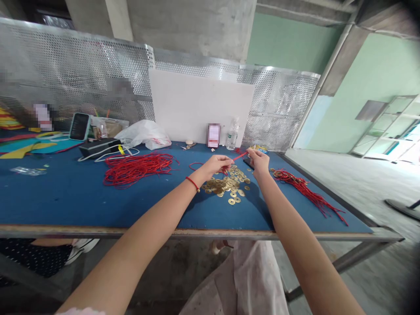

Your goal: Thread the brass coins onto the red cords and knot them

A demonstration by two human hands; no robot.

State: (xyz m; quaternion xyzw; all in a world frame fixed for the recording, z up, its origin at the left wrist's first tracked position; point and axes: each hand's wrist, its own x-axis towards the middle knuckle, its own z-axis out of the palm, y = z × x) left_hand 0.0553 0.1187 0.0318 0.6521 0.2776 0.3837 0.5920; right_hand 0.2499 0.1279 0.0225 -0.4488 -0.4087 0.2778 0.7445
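The left hand [216,164] and right hand [259,161], apart, pinch a red cord [240,156] near the coin pile [226,186]. A loosening pinch could drop it onto the pile.

A red bracelet [193,182] with a golden bead [197,190] circles the left wrist [201,174]. Pale trousers [239,280] show at six o'clock, a frilled sleeve edge [83,312] past seven

A scattered heap of golden coins [226,185] lies on the blue worktop [82,197], between a loose bundle of red cords [138,169] at left and a narrower red bundle [305,190] at right. At the far side stand a lit phone [213,134] and a clear bottle [231,136].
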